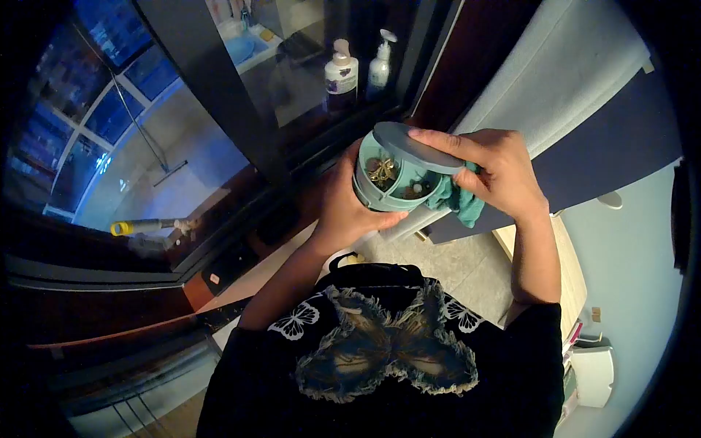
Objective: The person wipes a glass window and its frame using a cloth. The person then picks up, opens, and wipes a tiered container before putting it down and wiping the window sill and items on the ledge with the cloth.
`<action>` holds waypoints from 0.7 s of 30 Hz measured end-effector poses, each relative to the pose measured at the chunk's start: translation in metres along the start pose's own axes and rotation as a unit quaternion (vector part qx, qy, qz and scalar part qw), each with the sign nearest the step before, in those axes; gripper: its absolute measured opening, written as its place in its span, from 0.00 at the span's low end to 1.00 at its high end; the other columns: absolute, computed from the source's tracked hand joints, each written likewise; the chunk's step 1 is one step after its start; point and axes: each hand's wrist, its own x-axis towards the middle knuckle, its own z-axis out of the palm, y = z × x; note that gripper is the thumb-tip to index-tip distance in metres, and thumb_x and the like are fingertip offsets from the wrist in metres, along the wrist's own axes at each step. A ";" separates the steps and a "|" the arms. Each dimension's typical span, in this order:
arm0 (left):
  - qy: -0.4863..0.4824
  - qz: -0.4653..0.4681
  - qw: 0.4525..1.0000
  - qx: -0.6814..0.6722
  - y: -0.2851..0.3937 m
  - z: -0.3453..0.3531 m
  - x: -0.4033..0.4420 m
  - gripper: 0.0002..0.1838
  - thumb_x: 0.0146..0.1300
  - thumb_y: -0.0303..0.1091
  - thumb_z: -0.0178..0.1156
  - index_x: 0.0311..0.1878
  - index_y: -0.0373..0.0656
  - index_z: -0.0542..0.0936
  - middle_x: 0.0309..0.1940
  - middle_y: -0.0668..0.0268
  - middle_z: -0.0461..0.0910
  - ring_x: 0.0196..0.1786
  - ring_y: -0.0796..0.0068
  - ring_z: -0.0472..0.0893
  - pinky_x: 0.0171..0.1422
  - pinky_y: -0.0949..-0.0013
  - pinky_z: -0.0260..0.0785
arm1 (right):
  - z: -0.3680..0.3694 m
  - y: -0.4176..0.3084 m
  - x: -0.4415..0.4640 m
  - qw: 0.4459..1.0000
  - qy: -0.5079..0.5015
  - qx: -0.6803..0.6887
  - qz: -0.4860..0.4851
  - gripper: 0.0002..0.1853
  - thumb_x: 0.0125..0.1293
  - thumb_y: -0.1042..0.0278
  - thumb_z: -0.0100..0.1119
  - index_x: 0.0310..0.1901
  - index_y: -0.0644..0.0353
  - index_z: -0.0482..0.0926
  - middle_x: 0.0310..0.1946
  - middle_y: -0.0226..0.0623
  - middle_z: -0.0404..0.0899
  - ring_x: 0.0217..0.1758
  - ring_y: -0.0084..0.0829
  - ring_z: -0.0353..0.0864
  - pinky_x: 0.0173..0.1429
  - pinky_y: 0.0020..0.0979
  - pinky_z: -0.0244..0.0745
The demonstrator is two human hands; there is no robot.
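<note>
My left hand (349,203) is wrapped round a teal round container (376,198) with compartments inside. Gold-coloured jewellery (382,172) lies in one compartment, and small items too little to name lie in another. Between the thumb and fingers of my right hand (500,171) is a grey-blue round lid (409,146), tilted over the container's far side and leaving the compartments partly uncovered. A crumpled teal cloth (466,204) hangs below my right hand, beside the container; whether the hand grips it too I cannot tell.
Dark-framed glass panes (241,139) stand at the left. Behind the glass are a white pump bottle (341,77) and a slimmer one (380,66). A pale grey curtain (540,73) hangs ahead on the right. A light wooden surface (573,270) and a white chair-like object (593,376) are at lower right.
</note>
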 end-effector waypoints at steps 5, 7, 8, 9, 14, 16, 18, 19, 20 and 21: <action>-0.004 -0.039 0.996 -0.084 0.006 0.000 -0.004 0.60 0.38 0.36 0.85 0.75 0.37 0.60 0.65 0.54 0.74 0.67 0.62 0.75 0.74 0.59 0.66 | -0.006 -0.001 0.000 0.999 -0.010 -0.039 -0.002 0.31 0.57 0.57 0.62 0.66 0.30 0.81 0.24 0.35 0.79 0.27 0.40 0.80 0.34 0.41 0.77; -0.001 -0.033 0.997 -0.073 0.008 0.000 -0.005 0.59 0.38 0.35 0.85 0.75 0.37 0.60 0.65 0.54 0.74 0.67 0.62 0.75 0.74 0.59 0.65 | -0.006 -0.001 0.001 0.999 0.000 -0.051 -0.008 0.30 0.58 0.57 0.61 0.66 0.30 0.81 0.24 0.34 0.78 0.27 0.39 0.79 0.34 0.40 0.77; 0.003 -0.028 0.998 -0.062 0.009 -0.001 -0.005 0.59 0.39 0.35 0.85 0.75 0.37 0.60 0.65 0.54 0.74 0.68 0.61 0.75 0.74 0.58 0.65 | -0.006 -0.002 0.000 0.999 0.003 -0.051 -0.011 0.31 0.58 0.59 0.61 0.66 0.30 0.81 0.24 0.34 0.77 0.27 0.39 0.79 0.34 0.40 0.77; 0.002 -0.030 0.998 -0.063 0.009 -0.001 -0.005 0.59 0.39 0.35 0.85 0.75 0.37 0.60 0.65 0.54 0.74 0.68 0.61 0.75 0.74 0.58 0.65 | -0.006 -0.002 -0.001 0.999 0.004 -0.050 -0.013 0.31 0.57 0.60 0.61 0.66 0.30 0.81 0.23 0.34 0.77 0.27 0.38 0.79 0.34 0.40 0.77; 0.034 0.010 0.999 0.005 0.010 0.003 -0.003 0.58 0.38 0.35 0.85 0.73 0.37 0.62 0.63 0.53 0.74 0.66 0.59 0.76 0.72 0.58 0.66 | -0.003 -0.001 -0.003 0.994 0.007 -0.104 -0.014 0.26 0.62 0.54 0.58 0.63 0.39 0.84 0.30 0.35 0.86 0.29 0.37 0.85 0.36 0.36 0.82; 0.042 0.024 0.998 0.028 0.007 0.003 -0.003 0.58 0.38 0.35 0.85 0.73 0.37 0.62 0.63 0.53 0.74 0.66 0.58 0.75 0.72 0.58 0.66 | -0.001 -0.002 -0.001 0.993 0.016 -0.118 -0.021 0.26 0.60 0.55 0.59 0.63 0.40 0.84 0.30 0.36 0.86 0.30 0.37 0.85 0.36 0.36 0.82; 0.055 0.034 0.997 0.053 0.004 0.003 -0.004 0.58 0.37 0.36 0.85 0.73 0.37 0.63 0.63 0.52 0.74 0.66 0.58 0.75 0.72 0.57 0.66 | 0.002 -0.002 -0.001 0.999 0.031 -0.022 -0.002 0.24 0.65 0.54 0.58 0.63 0.40 0.83 0.32 0.33 0.85 0.31 0.39 0.83 0.38 0.37 0.81; 0.049 0.025 0.997 0.050 0.004 0.003 -0.004 0.58 0.37 0.36 0.85 0.73 0.36 0.63 0.63 0.52 0.73 0.66 0.57 0.75 0.73 0.57 0.65 | 0.006 0.002 -0.001 1.000 0.025 -0.017 -0.005 0.24 0.65 0.54 0.58 0.63 0.40 0.83 0.32 0.33 0.85 0.31 0.39 0.83 0.38 0.37 0.81; 0.043 0.014 0.998 0.047 0.004 0.003 -0.007 0.59 0.37 0.37 0.86 0.73 0.36 0.63 0.64 0.52 0.73 0.66 0.57 0.75 0.73 0.57 0.65 | 0.012 0.007 -0.002 0.998 0.044 0.045 -0.002 0.22 0.68 0.55 0.58 0.62 0.45 0.84 0.35 0.35 0.87 0.34 0.39 0.85 0.41 0.35 0.81; 0.047 0.008 0.998 0.046 0.002 0.002 -0.009 0.59 0.37 0.37 0.86 0.73 0.36 0.63 0.64 0.52 0.73 0.66 0.57 0.75 0.73 0.57 0.65 | 0.015 0.011 -0.004 0.992 0.064 0.106 0.002 0.20 0.72 0.56 0.58 0.61 0.50 0.84 0.39 0.37 0.88 0.37 0.40 0.87 0.43 0.33 0.82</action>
